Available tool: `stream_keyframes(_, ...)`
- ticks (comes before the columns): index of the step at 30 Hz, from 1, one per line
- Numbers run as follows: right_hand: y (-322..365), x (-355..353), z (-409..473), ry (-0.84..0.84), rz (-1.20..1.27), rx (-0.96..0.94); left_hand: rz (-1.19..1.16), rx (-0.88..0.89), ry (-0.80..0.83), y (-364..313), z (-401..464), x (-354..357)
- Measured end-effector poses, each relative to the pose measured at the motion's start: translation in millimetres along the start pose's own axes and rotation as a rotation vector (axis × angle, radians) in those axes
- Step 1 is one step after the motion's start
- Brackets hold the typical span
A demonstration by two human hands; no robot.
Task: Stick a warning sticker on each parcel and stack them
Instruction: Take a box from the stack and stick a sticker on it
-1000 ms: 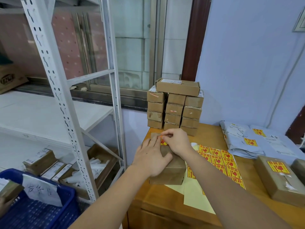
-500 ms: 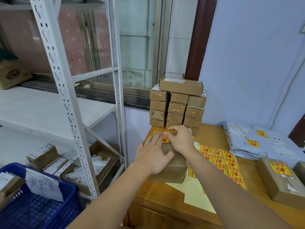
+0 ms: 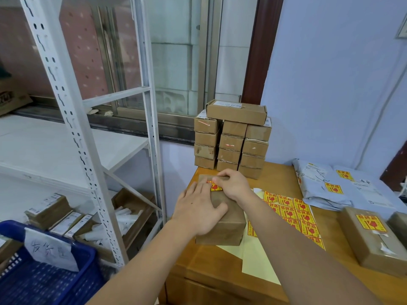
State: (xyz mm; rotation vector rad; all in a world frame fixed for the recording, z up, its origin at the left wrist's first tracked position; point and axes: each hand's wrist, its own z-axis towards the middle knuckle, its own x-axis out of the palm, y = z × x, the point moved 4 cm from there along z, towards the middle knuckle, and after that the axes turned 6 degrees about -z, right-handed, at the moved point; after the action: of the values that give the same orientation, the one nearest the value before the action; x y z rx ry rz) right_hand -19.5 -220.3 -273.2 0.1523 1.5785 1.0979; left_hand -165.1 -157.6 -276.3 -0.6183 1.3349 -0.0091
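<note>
A brown cardboard parcel (image 3: 229,219) lies on the wooden table (image 3: 220,265) near its left edge. My left hand (image 3: 198,210) lies flat on the parcel's top and holds it down. My right hand (image 3: 231,183) presses a yellow and red warning sticker (image 3: 215,187) onto the far part of the top; its fingers cover most of the sticker. A sheet of the same stickers (image 3: 293,214) lies just right of the parcel. Behind stands a stack of brown parcels (image 3: 232,139).
Grey mailer bags (image 3: 330,186) with stickers lie at the back right. A stickered box (image 3: 374,236) sits at the right edge. A white metal shelf rack (image 3: 72,119) stands left of the table, with a blue crate (image 3: 44,276) and boxes on the floor.
My right hand has lowered onto the parcel, from pinching the sticker to pressing it down. The left hand stays on the parcel top.
</note>
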Motion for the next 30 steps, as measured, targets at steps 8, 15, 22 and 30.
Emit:
stream_keyframes(8,3,-6,1,-0.029,-0.085,-0.002,-0.001,0.001,-0.009,0,-1,0)
stream_keyframes(15,8,2,-2,0.044,-0.220,0.037,-0.095,0.010,-0.024,4,-1,4)
stream_keyframes(22,6,3,1,0.076,-0.130,0.061,-0.112,0.000,-0.020,4,0,5)
stream_keyframes(30,0,2,9,0.048,0.007,0.033,-0.100,-0.014,-0.024,2,-1,3)
